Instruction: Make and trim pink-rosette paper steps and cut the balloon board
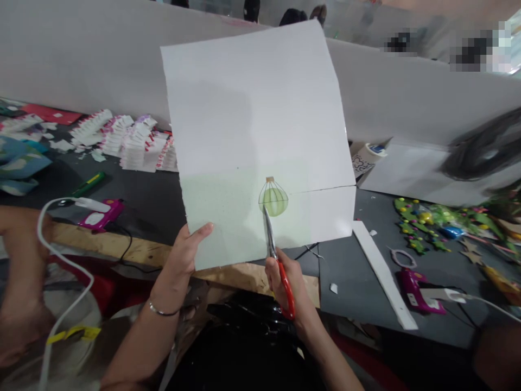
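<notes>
I have the right hand [296,282] curled tight round the smooth red handles of a pair of scissors [270,233], its slim metal blades nearly together and pointing up over a broad white sheet [220,108]. The left hand [185,252] pinches that sheet at its lower left edge, thumb flat on the front, fingers behind; a thin shiny bracelet [163,310] rings the wrist. The sheet is stiff and matte, rough along its left edge, with a pale green block across its lower part. On that block I see a ribbed, round green bauble [277,202] with a small tan cap, the blade tip at its left side; a thin dark line runs from near it to the sheet's right edge. Beyond lies a dark grey tabletop [146,190] edged in raw, grainy wood. On my left are pleated-looking stacks of white paper [140,144]; on my right, a long flat white strip [385,277], a glossy magenta block [421,290] and beaded green tree shapes [411,222].
</notes>
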Demonstrator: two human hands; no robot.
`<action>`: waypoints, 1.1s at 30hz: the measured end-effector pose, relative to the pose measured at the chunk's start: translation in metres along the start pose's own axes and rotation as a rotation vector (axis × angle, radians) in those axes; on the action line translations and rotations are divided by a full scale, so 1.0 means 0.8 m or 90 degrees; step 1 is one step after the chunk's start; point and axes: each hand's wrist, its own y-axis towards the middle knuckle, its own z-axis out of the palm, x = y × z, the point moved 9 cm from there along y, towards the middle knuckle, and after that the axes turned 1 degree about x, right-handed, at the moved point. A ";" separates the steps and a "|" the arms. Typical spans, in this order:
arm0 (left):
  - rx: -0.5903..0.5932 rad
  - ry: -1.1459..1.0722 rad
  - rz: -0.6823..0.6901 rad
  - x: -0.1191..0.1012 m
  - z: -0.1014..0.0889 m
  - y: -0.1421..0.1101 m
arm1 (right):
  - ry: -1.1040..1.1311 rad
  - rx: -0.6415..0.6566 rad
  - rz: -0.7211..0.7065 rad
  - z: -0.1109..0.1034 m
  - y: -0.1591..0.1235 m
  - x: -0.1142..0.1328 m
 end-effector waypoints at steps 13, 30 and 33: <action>-0.015 -0.001 0.005 -0.003 -0.007 0.000 | 0.055 0.085 -0.024 0.011 0.001 0.001; 0.036 0.028 -0.024 0.009 0.005 -0.021 | 0.053 0.116 -0.057 -0.006 -0.005 0.018; 0.019 0.035 -0.010 0.005 0.001 -0.020 | 0.076 0.132 -0.063 -0.003 -0.009 0.018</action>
